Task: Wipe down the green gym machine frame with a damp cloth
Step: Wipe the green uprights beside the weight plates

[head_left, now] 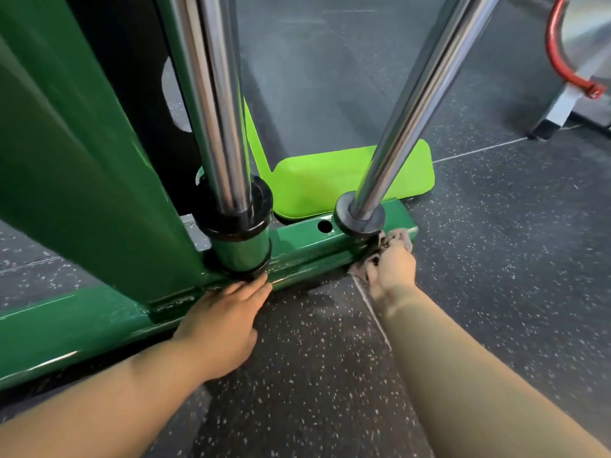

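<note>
At the far left the frame stood as a broad dark green post. Its foot joined a low bar of the same green, which ran along the floor toward the right. My left hand lay against the near side of that bar, just by the foot of the post. Its fingers were stretched out fairly straight, tips on the bar's edge under the left rod, and they held nothing. That chrome rod came down into a thick black collar and a shiny sleeve seated on the bar. Beyond the bar a lime plate lay flat on the floor. A small round hole showed on top of the bar. Just right of it the right rod slanted down into its own black ring. At the bar's right end was the cloth, pale and bunched, pressed against the frame beneath that ring. My right hand gripped it, fingers curled into the folds, the back of the hand toward me. The floor was dark rubber with pale specks. Far to the upper right a red handle curved above a pale machine leg.
</note>
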Available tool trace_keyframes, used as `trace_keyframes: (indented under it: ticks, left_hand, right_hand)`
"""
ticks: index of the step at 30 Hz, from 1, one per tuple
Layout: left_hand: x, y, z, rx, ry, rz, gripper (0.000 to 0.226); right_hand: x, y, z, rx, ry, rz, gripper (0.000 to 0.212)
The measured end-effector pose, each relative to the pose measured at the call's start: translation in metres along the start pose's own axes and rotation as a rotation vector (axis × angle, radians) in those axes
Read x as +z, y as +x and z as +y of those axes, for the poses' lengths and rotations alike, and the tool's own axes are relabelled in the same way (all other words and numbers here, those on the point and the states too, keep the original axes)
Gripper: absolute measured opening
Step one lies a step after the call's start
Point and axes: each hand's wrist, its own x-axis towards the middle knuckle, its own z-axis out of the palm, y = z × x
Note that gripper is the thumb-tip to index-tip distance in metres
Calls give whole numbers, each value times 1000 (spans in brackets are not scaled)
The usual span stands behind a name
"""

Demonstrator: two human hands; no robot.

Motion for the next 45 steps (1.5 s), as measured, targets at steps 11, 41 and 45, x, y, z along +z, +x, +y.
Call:
trace_keyframes:
  ticks: [11, 41, 45]
  left_hand:
    - [-1, 1, 6, -44, 79, -155, 76]
    - [27, -28, -45, 13, 182, -28, 62]
    - [31, -28, -49, 16, 225, -77, 64]
  right_hand:
    - [5, 1, 26, 106, 140, 128, 51]
    - [60, -107, 58, 204, -282, -75, 26]
    - [21, -37, 5, 89, -72, 93, 52]
